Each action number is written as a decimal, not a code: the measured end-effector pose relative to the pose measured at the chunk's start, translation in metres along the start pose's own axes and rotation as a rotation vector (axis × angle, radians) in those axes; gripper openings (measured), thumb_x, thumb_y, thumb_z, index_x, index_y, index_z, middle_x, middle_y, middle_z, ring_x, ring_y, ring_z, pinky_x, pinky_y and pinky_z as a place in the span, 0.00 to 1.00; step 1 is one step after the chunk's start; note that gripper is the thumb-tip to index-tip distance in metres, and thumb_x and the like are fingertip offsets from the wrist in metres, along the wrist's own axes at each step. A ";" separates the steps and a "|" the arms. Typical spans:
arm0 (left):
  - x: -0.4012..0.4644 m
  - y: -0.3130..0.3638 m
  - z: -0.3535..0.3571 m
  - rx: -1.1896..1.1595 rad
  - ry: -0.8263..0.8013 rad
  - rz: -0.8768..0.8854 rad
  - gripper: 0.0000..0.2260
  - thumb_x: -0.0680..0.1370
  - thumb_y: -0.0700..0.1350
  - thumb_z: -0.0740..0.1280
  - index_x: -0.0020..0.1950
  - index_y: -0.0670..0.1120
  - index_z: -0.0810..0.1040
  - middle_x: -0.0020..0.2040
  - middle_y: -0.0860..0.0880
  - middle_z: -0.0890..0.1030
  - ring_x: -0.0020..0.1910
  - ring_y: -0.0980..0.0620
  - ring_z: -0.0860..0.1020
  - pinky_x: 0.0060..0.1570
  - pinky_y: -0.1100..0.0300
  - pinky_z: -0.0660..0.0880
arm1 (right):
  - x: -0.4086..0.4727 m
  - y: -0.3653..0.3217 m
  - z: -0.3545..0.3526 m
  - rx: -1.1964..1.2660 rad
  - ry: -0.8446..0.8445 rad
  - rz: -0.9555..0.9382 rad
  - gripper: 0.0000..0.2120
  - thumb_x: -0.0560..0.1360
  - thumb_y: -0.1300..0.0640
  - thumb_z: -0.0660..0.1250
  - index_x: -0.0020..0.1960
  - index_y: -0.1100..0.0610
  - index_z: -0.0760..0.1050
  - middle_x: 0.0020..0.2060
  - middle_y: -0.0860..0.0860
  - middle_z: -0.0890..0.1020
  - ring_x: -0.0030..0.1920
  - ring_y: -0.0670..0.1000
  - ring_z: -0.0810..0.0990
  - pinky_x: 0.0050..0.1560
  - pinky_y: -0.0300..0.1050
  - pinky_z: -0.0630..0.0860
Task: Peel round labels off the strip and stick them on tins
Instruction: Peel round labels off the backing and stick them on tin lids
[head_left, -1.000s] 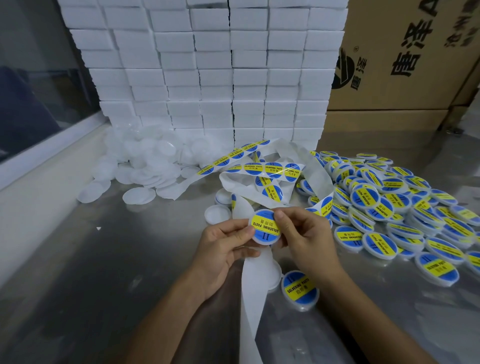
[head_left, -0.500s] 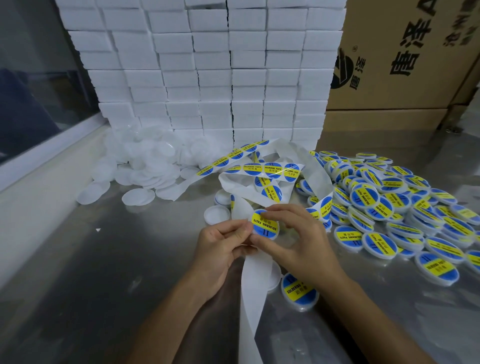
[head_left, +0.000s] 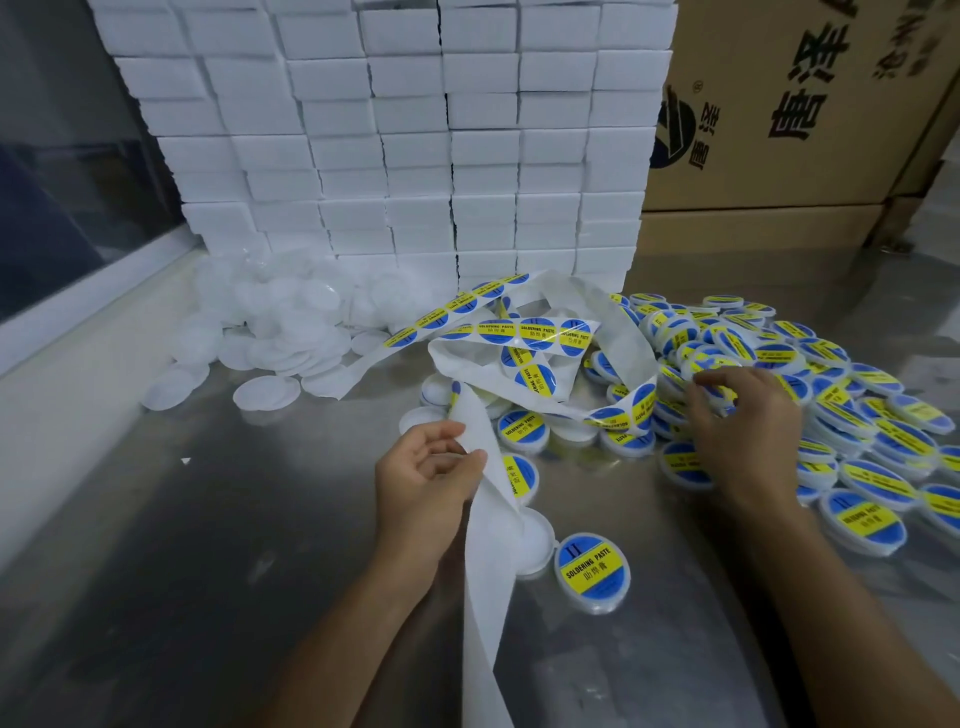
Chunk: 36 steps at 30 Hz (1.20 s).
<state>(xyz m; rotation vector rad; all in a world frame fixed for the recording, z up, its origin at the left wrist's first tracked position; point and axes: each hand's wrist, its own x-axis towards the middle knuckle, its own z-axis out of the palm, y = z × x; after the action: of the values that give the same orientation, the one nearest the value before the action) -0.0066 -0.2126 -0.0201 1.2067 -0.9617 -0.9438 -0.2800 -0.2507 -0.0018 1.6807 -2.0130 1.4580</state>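
The label strip (head_left: 535, 332) loops over the steel table (head_left: 208, 571), carrying round blue-and-yellow labels. My left hand (head_left: 426, 483) pinches its bare white backing (head_left: 483, 571), which trails toward me. My right hand (head_left: 743, 431) reaches over the heap of labelled tins (head_left: 841, 415), fingers curled round one labelled tin at the heap's near-left side. A single labelled tin (head_left: 592, 571) lies near me, beside a plain white tin (head_left: 537, 540) partly under the backing. Unlabelled white tins (head_left: 270, 332) are piled at the back left.
A wall of stacked white boxes (head_left: 415, 156) stands behind the strip. Brown cardboard cartons (head_left: 779, 130) fill the back right. A white ledge and dark window (head_left: 78, 312) run along the left side.
The labelled tin that both hands held at centre has gone right with my right hand to the heap. My left hand let it go and now pinches the bare backing.
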 end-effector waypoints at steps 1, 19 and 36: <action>0.000 0.000 -0.001 0.003 0.009 -0.009 0.13 0.70 0.33 0.74 0.47 0.50 0.82 0.34 0.52 0.81 0.29 0.57 0.77 0.32 0.65 0.75 | 0.000 0.002 0.002 -0.033 -0.041 0.017 0.08 0.75 0.61 0.71 0.52 0.63 0.83 0.51 0.60 0.82 0.51 0.61 0.80 0.48 0.47 0.72; -0.008 0.022 -0.008 -0.088 -0.313 -0.050 0.34 0.66 0.28 0.58 0.63 0.58 0.77 0.32 0.54 0.80 0.22 0.58 0.64 0.20 0.68 0.63 | -0.038 -0.062 0.002 0.404 -0.240 -0.073 0.06 0.76 0.56 0.70 0.53 0.51 0.79 0.39 0.41 0.82 0.42 0.40 0.80 0.40 0.34 0.76; -0.009 0.025 -0.003 -0.132 -0.212 0.029 0.13 0.74 0.32 0.71 0.50 0.50 0.83 0.44 0.46 0.86 0.35 0.54 0.81 0.35 0.63 0.79 | -0.065 -0.098 0.013 0.652 -0.454 -0.181 0.09 0.73 0.60 0.75 0.52 0.49 0.84 0.40 0.44 0.85 0.40 0.45 0.83 0.44 0.39 0.79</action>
<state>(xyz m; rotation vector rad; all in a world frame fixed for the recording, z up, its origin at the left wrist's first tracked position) -0.0045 -0.2000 0.0034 0.9941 -1.0634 -1.1105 -0.1699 -0.2068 0.0059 2.5720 -1.5663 1.9363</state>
